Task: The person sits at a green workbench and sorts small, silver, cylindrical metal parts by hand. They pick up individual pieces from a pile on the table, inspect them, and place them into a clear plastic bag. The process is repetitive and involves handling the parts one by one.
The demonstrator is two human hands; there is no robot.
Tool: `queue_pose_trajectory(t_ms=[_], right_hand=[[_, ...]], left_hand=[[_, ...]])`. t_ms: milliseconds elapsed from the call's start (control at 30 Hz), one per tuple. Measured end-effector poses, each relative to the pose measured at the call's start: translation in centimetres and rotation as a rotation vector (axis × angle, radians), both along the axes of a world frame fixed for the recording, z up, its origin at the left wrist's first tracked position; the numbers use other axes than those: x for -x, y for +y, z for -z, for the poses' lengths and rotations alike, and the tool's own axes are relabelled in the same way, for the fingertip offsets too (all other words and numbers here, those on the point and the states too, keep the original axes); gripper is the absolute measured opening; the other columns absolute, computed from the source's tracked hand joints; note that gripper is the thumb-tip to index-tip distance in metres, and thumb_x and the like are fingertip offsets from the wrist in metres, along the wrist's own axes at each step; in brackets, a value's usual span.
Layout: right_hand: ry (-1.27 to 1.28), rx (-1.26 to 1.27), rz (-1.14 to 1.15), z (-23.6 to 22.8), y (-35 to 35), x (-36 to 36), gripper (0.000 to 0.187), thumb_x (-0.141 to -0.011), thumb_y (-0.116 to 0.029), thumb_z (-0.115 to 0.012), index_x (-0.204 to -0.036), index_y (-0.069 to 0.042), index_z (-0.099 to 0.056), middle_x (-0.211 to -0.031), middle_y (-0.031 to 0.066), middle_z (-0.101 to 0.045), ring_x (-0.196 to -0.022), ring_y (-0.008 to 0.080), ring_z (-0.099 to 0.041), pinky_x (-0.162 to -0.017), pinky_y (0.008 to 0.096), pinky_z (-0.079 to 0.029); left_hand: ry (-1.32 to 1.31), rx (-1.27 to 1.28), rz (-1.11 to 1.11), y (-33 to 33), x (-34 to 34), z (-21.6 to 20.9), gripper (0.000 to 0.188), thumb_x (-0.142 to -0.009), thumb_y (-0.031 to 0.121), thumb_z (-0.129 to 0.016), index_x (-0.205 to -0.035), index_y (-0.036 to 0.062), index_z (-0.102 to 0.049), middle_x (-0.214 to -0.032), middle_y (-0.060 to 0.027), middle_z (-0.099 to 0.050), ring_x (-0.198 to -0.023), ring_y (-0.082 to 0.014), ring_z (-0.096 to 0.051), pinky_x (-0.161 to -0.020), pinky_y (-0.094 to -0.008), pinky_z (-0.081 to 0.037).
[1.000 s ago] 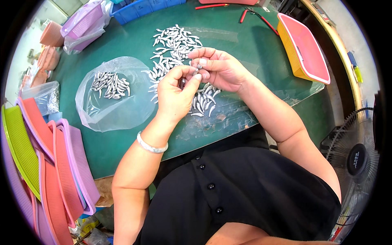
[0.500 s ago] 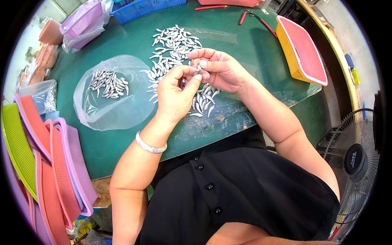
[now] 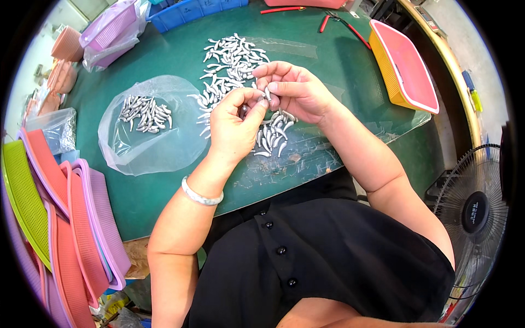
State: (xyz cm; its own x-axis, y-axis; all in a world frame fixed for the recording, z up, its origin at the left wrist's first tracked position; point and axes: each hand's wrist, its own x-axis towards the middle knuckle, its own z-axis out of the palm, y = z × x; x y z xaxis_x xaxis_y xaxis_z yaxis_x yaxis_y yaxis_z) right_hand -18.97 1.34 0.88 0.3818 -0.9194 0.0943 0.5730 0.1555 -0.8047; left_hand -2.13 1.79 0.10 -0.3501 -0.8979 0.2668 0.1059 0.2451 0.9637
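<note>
Piece (image 3: 268,93) pinched in right hand (image 3: 299,95), left hand (image 3: 235,117) gripping another piece (image 3: 244,111); pile (image 3: 235,59) at eleven o'clock, likely for reach.

Between your left hand (image 3: 234,123) and right hand (image 3: 303,93), your fingertips cover part of the small grey piece (image 3: 268,94), too small for you to make out its finer shape, while your curled left fingers hide most of a dark rounded piece (image 3: 244,112). Your hands also block the middle of the heap of silvery pieces (image 3: 236,60). At the edges, you lose part of the blue crate (image 3: 197,12) and pink container (image 3: 311,2) above, the stacked baskets (image 3: 82,240) leftward, and the fan (image 3: 474,212) rightward.
</note>
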Motion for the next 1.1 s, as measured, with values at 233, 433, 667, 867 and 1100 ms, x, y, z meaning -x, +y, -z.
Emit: queue_pose_trajectory(t_ms=[233, 433, 667, 867, 1100], right_hand=[[0.095, 0.062, 0.107, -0.9, 0.5, -0.4, 0.027, -0.079, 0.003, -0.051, -0.105, 0.001, -0.053, -0.085, 0.0061, -0.056, -0.066, 0.01, -0.054, -0.06, 0.0214, -0.044], [0.143, 0.099, 0.125, -1.3, 0.8, -0.4, 0.026, -0.078, 0.002, -0.052, -0.104, 0.002, -0.053, -0.085, 0.0061, -0.055, -0.066, 0.0103, -0.055, -0.06, 0.0211, -0.044], [0.208, 0.107, 0.23, -2.2, 1.0, 0.2, 0.026, -0.078, 0.002, -0.053, -0.104, 0.003, -0.053, -0.085, 0.0064, -0.056, -0.066, 0.011, -0.055, -0.062, 0.0227, -0.046], [0.583, 0.388, 0.663, -5.2, 1.5, 5.9, 0.027, -0.08, -0.001, -0.053, -0.106, 0.001, -0.054, -0.086, 0.0059, -0.058, -0.07, 0.0107, -0.054, -0.064, 0.0226, -0.045], [1.269, 0.451, 1.362, -8.0, 4.8, 18.3, 0.027, -0.08, 0.0, -0.051, -0.107, 0.0, -0.056, -0.089, 0.006, -0.059, -0.074, 0.0101, -0.057, -0.069, 0.0218, -0.046]], left_hand=[[-0.002, 0.001, -0.001, -0.2, 0.0, 0.4, 0.012, -0.08, -0.001, -0.059, -0.092, 0.0017, -0.059, -0.077, 0.0042, -0.055, -0.065, -0.0016, -0.044, -0.058, -0.0149, -0.036], [0.005, 0.004, 0.013, -0.3, 0.0, 0.6, 0.013, -0.08, -0.001, -0.059, -0.093, 0.0016, -0.059, -0.078, 0.0035, -0.056, -0.066, -0.002, -0.045, -0.059, -0.0151, -0.037], [-0.021, 0.002, 0.01, -0.2, 0.0, 0.4, 0.012, -0.08, 0.0, -0.059, -0.092, 0.0017, -0.059, -0.078, 0.0041, -0.055, -0.066, -0.0019, -0.045, -0.059, -0.0151, -0.036], [0.035, -0.079, 0.035, -0.2, 0.0, 0.0, 0.01, -0.08, 0.004, -0.061, -0.09, 0.0028, -0.059, -0.076, 0.0051, -0.054, -0.064, -0.0013, -0.043, -0.056, -0.014, -0.034], [0.072, -0.173, 0.042, 0.1, 0.2, -0.2, 0.011, -0.076, 0.007, -0.064, -0.083, 0.0012, -0.058, -0.07, 0.004, -0.053, -0.062, -0.0025, -0.043, -0.056, -0.0167, -0.038]])
